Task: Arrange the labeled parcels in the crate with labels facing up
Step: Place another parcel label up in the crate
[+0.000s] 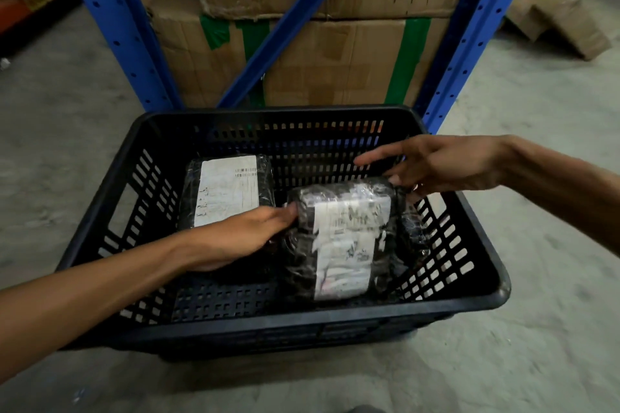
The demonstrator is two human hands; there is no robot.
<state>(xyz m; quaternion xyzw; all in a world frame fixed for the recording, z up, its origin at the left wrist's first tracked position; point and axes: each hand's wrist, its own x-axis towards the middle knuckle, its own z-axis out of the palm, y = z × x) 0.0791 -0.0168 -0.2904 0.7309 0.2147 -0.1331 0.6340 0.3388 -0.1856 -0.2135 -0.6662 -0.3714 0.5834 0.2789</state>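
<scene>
In the black crate [483, 282], 2 parcels lie label-up, long axes running top-to-bottom, print unreadable; left hand [235, 235] grasps the right parcel [345, 238], right hand [446, 164] released.

Print on both white labels inside the crate [469, 295] is too smeared to read. The left hand [235, 238] covers the near end of the far-left parcel [228, 191], and the right hand [436, 168] is motion-blurred above the crate's right wall.
</scene>
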